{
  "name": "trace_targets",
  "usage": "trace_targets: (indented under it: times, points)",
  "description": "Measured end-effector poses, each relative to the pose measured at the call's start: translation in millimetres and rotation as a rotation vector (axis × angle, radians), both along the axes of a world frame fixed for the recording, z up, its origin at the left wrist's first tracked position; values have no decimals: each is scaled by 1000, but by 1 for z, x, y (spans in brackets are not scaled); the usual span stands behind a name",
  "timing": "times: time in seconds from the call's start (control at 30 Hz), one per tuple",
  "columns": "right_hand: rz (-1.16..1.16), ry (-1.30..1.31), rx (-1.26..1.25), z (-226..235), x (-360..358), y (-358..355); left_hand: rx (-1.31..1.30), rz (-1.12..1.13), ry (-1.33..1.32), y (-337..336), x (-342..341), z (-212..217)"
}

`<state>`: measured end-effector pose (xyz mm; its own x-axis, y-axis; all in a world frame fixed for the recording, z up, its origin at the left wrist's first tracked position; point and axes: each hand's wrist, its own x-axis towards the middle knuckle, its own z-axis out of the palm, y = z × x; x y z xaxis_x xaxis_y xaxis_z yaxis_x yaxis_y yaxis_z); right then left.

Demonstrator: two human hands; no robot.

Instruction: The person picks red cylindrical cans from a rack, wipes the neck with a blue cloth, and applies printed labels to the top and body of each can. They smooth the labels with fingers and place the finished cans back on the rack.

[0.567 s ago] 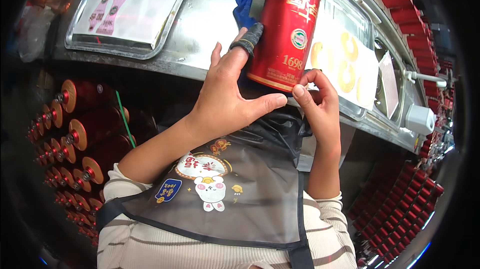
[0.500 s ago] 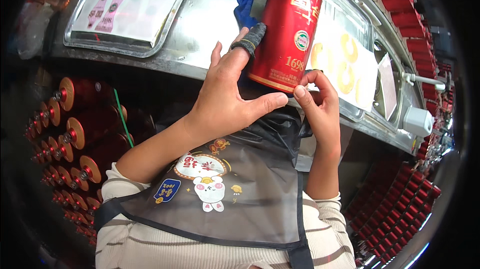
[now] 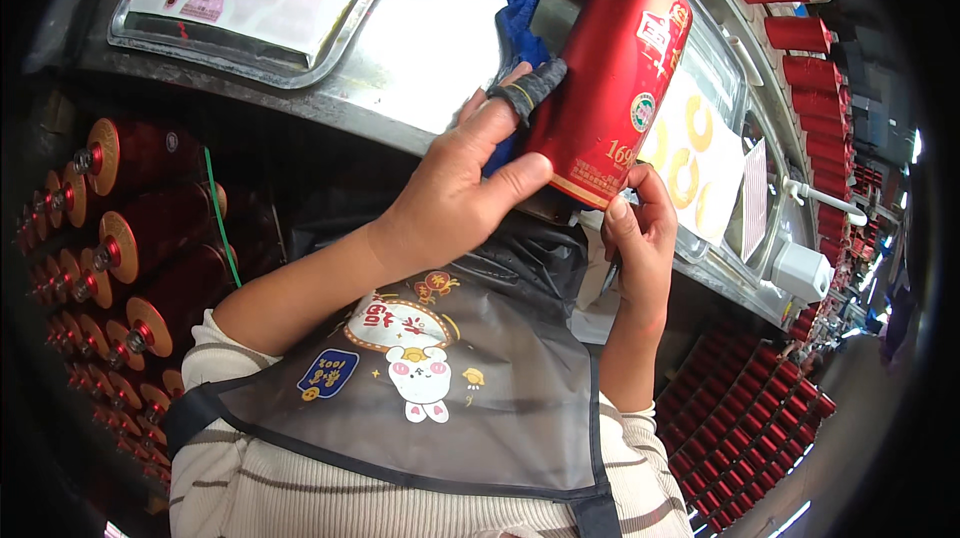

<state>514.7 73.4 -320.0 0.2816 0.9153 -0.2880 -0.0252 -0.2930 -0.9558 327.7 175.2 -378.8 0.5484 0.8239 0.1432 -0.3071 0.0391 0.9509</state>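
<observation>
Both hands are busy with one red bottle (image 3: pixel 608 78). Left hand (image 3: pixel 455 203) is wrapped round its side, thumb pressed under the lower part and fingers curled up the far side, one of them wearing a dark finger cover (image 3: pixel 528 90). Right hand (image 3: pixel 640 238) sits just under the bottom rim, fingers bent, with the fingertips touching the edge near the gold band; I cannot tell if it also pinches something small. The bottle is lifted up and tilted, its top leaning away, over the shiny metal bench (image 3: pixel 420 48). A label already shows on the red side, so the sticking looks mostly done, and what seems left is pressing down the bottom edge and putting the bottle away. A metal tray (image 3: pixel 300 43) with paper sheets lies well to the left, and a sheet with gold rings (image 3: pixel 690 153) lies just beside the bottle. Lots of red bottles (image 3: pixel 130 238) are stacked below on the left, and more (image 3: pixel 760 428) on the right.
</observation>
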Motion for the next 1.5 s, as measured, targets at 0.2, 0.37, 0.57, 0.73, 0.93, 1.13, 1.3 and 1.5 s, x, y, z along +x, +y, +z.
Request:
trace_targets:
  times: [0.2, 0.37, 0.57, 0.73, 0.93, 1.13, 1.3, 1.5]
  points:
    - [11, -3, -5, -4, 2, -1, -12, 121, 131, -8, -27, 15]
    - [-30, 26, 44, -5, -15, -3, 770, 193, 531, -27, -36, 8]
    - [-20, -36, 52, -1, -17, -8, 742, 231, 632, -31, -48, 7]
    - [-12, -101, 12, 5, -3, -13, 683, 209, 666, -42, -36, 8]
    - [-10, -129, 14, 11, 6, -8, 749, 177, 736, -43, -25, 20]
    - [-57, -99, 28, 8, 22, -21, 922, 186, 779, -50, 0, 46]
    - [-28, -268, 0, 5, 54, -30, 1049, 155, 869, -57, 33, 83]
    - [-32, -408, 113, 5, 79, -41, 1236, 79, 897, -62, 62, 98]
